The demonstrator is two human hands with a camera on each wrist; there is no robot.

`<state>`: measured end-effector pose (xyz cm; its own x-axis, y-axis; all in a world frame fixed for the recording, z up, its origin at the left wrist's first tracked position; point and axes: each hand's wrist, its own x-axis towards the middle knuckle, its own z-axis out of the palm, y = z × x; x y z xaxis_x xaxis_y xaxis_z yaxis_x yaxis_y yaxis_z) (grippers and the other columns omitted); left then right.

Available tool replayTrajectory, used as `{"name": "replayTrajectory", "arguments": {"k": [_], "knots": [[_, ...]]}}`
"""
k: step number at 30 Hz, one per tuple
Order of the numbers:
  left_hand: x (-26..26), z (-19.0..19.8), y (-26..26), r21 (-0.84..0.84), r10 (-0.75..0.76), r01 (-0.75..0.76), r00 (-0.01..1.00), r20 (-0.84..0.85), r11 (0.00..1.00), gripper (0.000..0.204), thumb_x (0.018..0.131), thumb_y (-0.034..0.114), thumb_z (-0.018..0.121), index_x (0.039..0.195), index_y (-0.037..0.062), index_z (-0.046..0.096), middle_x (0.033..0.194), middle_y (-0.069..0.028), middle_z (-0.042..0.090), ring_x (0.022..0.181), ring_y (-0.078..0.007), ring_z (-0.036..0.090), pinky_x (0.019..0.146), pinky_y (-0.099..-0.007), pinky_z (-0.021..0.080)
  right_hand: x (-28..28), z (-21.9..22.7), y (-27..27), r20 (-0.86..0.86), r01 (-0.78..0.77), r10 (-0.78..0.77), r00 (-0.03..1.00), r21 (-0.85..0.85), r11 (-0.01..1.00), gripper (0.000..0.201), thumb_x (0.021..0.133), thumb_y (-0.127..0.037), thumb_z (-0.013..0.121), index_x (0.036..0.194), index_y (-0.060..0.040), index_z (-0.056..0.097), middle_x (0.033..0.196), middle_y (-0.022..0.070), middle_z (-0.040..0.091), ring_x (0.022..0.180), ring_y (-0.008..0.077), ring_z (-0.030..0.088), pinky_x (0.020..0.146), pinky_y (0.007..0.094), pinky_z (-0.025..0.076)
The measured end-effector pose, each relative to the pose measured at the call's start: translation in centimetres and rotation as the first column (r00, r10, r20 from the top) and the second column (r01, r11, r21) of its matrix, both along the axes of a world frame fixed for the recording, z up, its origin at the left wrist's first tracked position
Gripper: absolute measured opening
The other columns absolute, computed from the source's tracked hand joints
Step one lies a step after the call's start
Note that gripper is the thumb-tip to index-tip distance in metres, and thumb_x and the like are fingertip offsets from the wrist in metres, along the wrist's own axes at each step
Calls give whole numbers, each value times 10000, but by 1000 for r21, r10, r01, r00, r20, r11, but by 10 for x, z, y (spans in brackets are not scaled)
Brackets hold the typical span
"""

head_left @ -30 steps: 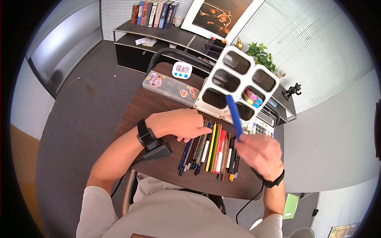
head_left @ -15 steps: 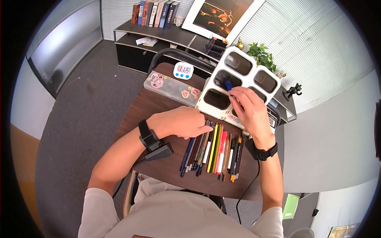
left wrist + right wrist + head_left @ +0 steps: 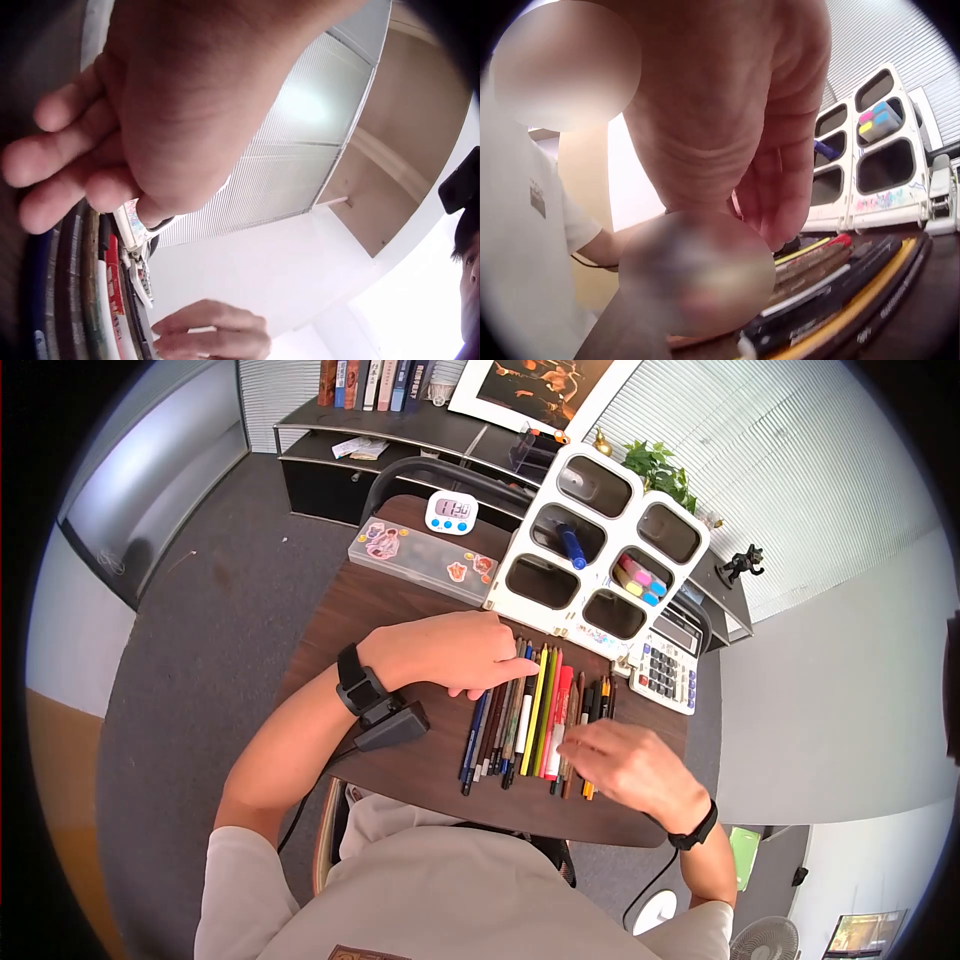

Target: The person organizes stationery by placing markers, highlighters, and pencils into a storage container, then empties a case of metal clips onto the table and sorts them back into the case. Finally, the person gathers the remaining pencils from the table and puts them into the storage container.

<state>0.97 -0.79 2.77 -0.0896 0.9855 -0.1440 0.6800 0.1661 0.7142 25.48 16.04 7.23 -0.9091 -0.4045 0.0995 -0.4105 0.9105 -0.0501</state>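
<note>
A row of pencils and pens [image 3: 497,725] lies side by side on the dark wooden table [image 3: 420,800]. Among them is a red marker with a white lower part [image 3: 564,690]. My right hand [image 3: 635,772] hovers low over the row's right side, fingers bent downward, fingertips right at that marker's white part. At the row's far left end rests my left hand [image 3: 455,650], fingers loosely curled and thumb stretched over the pencil tips. Behind the row stands a white organizer [image 3: 625,525] with several compartments. A blue marker [image 3: 571,547] leans in its middle left compartment.
Highlighters [image 3: 640,580] fill another organizer compartment. A white calculator [image 3: 665,675] sits to the organizer's right. To its left lie a stickered clear pencil case [image 3: 420,560] and a white timer [image 3: 450,513]. Cables run from both wrist straps.
My right hand put the blue marker into the organizer's middle left compartment, let go and came back down to the row. The left hand has stayed by the pencils.
</note>
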Motion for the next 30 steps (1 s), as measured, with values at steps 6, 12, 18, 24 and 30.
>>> {"name": "replayTrajectory", "arguments": {"k": [6, 12, 18, 24, 30], "knots": [[-1, 2, 2, 28, -38, 38, 999, 21, 999, 717, 1123, 426, 471, 575, 25, 703, 478, -73, 618, 453, -226, 621, 607, -327, 549, 22, -8, -13, 29, -79, 77, 997, 76, 994, 312, 822, -86, 706, 1127, -18, 703, 1074, 49, 628, 919, 177, 663, 774, 307, 586], [-2, 3, 3, 21, -18, 19, 998, -55, 1000, 685, 1119, 432, 498, 612, 22, 709, 535, -82, 659, 469, -217, 638, 582, -334, 542, 26, -20, -18, -40, -166, 183, 982, 265, 950, 251, 855, -131, 677, 1091, -56, 713, 1086, 13, 633, 954, 131, 633, 749, 254, 560], [-1, -1, 5, 82, -13, 17, 999, -44, 997, 655, 1116, 429, 533, 644, 8, 707, 569, -85, 676, 477, -200, 645, 556, -335, 528, 29, -22, -16, 4, -156, 158, 987, 186, 970, 228, 851, -138, 679, 1063, -60, 711, 1072, 16, 644, 958, 135, 633, 779, 256, 565], [-1, -4, 6, 98, -12, 18, 998, -62, 995, 643, 1114, 441, 538, 674, 8, 717, 591, -73, 690, 484, -185, 649, 555, -319, 527, 31, -24, -17, -116, -38, 62, 991, 203, 978, 164, 850, -126, 683, 991, -43, 699, 973, 20, 627, 962, 155, 639, 833, 278, 568], [2, -1, 7, 43, 4, -1, 998, -70, 999, 656, 1115, 449, 513, 663, 18, 713, 587, -91, 686, 546, -261, 679, 635, -375, 551, 30, -28, -18, -87, -104, 131, 988, 265, 959, 130, 846, -145, 683, 930, -47, 695, 969, 21, 637, 969, 155, 637, 845, 281, 551]]}}
